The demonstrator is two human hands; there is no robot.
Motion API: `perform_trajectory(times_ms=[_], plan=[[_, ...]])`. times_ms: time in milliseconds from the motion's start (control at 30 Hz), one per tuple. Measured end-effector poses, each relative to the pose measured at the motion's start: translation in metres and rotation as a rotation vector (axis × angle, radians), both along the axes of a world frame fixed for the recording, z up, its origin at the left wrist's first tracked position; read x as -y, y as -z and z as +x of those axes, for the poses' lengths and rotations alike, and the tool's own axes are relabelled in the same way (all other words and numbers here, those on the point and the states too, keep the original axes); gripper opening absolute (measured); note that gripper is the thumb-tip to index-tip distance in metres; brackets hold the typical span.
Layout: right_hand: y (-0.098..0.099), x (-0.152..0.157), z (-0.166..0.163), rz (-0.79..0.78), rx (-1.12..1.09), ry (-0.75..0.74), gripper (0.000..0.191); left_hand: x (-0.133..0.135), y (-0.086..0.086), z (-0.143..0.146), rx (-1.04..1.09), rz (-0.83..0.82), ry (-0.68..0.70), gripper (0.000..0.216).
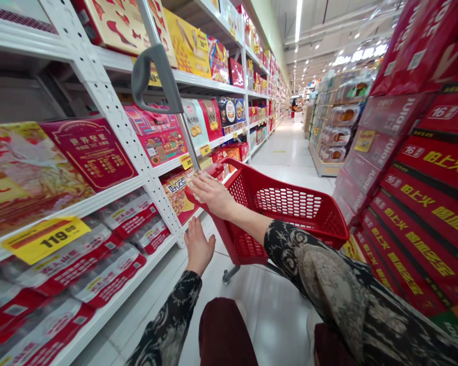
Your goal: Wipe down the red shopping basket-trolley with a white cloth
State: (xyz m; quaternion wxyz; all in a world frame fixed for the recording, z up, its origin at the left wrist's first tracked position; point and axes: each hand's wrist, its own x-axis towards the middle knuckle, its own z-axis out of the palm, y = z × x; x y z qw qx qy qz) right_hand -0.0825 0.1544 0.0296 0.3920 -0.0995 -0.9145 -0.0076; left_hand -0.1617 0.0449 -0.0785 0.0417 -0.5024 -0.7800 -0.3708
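A red shopping basket cart (295, 195) with perforated sides stands in front of me on small wheels. My right hand (213, 194) rests over its left corner, fingers stretched forward and together. Beneath those fingertips a pale, crumpled cloth (193, 177) shows in part, pressed against the red rim. My left hand (199, 246) hovers lower, between the cart and the shelf, thumb apart from the fingers and nothing in it. A grey handle (157, 79) on a metal pole rises above the cart's left end.
White metal shelving (110, 101) with boxed goods and yellow price tags runs along the left. Shrink-wrapped bottle packs (107, 274) fill its bottom level. Stacked red drink cartons (423, 203) rise close on the right. A tiled aisle (278, 137) stretches ahead, with a person far off.
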Motion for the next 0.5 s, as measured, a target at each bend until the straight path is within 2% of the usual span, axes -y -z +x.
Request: perform_trajectory(times_ms=[67, 167, 267, 400, 500], plan=[[0.027, 0.013, 0.000, -0.213, -0.028, -0.006, 0.044, 0.003, 0.005, -0.002, 0.244, 0.044, -0.003, 0.069], [0.065, 0.036, 0.004, -0.563, -0.169, 0.003, 0.043, 0.005, 0.005, -0.004, 0.863, 0.168, 0.061, 0.065], [0.082, 0.051, 0.009, -0.703, -0.265, -0.039, 0.041, 0.002, -0.006, 0.001, 1.360, 0.317, 0.230, 0.049], [0.089, 0.055, 0.016, -0.802, -0.312, -0.012, 0.037, -0.003, -0.018, 0.017, 1.671, 0.374, 0.256, 0.021], [0.094, 0.053, 0.021, -0.883, -0.425, 0.044, 0.041, -0.002, -0.011, 0.027, 1.671, 0.282, 0.284, 0.023]])
